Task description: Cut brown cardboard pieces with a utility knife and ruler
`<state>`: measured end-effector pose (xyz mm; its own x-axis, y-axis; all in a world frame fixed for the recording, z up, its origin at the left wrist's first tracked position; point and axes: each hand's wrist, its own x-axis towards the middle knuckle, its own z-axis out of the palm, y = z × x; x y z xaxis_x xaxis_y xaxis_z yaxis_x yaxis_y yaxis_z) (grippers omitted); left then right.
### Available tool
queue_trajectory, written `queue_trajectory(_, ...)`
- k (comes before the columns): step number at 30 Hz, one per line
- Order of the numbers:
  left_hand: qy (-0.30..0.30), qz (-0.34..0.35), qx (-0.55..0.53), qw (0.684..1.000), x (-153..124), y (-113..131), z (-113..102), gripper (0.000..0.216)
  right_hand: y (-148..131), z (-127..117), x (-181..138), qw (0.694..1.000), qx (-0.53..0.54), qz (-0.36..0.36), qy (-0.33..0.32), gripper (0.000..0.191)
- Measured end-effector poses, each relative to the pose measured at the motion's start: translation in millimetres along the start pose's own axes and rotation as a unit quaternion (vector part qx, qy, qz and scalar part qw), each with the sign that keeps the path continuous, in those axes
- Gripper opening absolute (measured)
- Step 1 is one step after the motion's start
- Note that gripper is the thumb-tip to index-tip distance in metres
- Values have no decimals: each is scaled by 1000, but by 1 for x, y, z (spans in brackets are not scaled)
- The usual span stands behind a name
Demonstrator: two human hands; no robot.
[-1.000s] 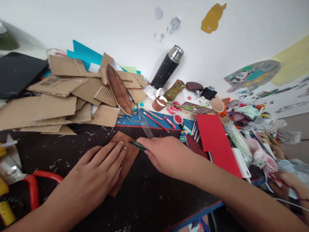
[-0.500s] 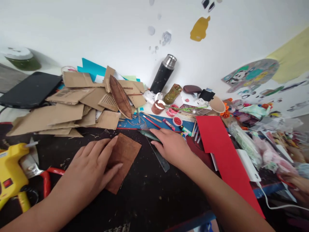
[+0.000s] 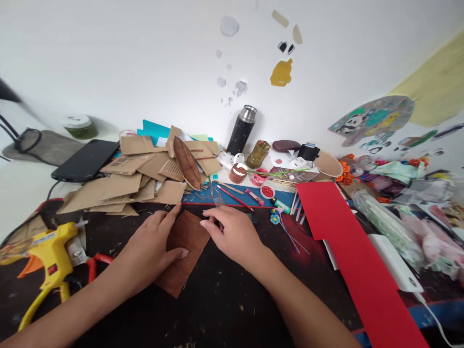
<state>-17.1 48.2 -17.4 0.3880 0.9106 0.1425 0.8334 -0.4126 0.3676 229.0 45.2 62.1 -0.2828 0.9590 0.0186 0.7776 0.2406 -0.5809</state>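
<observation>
It's a craft wkspc, per glue gun, cardbd scraps, red sheet & wall cutouts.

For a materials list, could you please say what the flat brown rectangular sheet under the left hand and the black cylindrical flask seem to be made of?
The flat brown rectangular sheet: perhaps painted card or wood, mostly matt, from its streaky, uneven brown. The black cylindrical flask: its silver cap looks like polished metal, from glints; the dark body could be coated metal or plastic.
</observation>
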Motion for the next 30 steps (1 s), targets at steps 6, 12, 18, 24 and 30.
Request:
queue_trajectory(6, -49, -60, -64, 995, 4, 1, -6, 97, -7, 12, 14, 1000, -16, -15, -8, 25)
queue_trajectory(12, -5, -33, -80, 996, -8, 11, -5, 102, 0, 15, 10, 997, -73, -10, -34, 31)
queue_trajectory(18, 20, 14, -58, 998, -20, 21, -2, 105, 6, 10, 5, 997, -56, 4, -61, 28)
queue_trajectory(24, 34, 53, -78, 995, -19, 23, -4, 94, 20, 6, 5, 992, 93, 32, -81, 13)
queue_trajectory(30, 61, -171, -315, 932, 21, 16, -42, 95, 41, 3, 11, 923, 378, 73, 3, 22)
